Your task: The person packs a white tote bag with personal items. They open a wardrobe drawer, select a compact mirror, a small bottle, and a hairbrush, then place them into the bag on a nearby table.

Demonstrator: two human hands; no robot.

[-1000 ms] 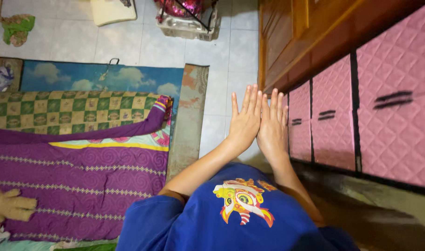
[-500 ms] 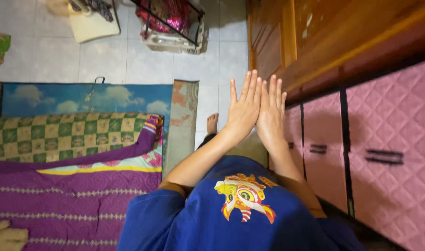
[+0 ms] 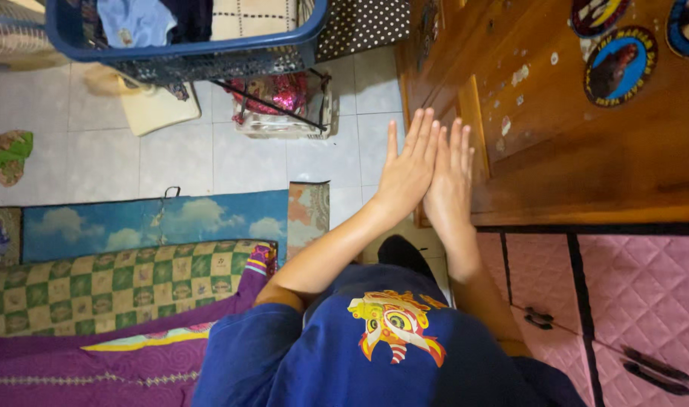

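The left hand [image 3: 410, 167] and right hand [image 3: 450, 181] are raised flat with fingers straight and together, pressed side by side, holding nothing; both are stretched out in front of the blue shirt [image 3: 374, 354]; just right of them stands a wooden cabinet [image 3: 585, 151] bearing round stickers, above pink quilted drawers [image 3: 646, 294]; a blue laundry basket [image 3: 186, 45] sits beyond on the tiled floor [image 3: 231, 158]; patterned mats [image 3: 156, 226] lie to the left.

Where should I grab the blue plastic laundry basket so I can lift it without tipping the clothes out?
Grip the blue plastic laundry basket by its thick rolled rim, coming from above on the near long side. That rim runs unbroken and stands clear of the perforated wall below. Both hands, left hand and right hand, are empty and flat.
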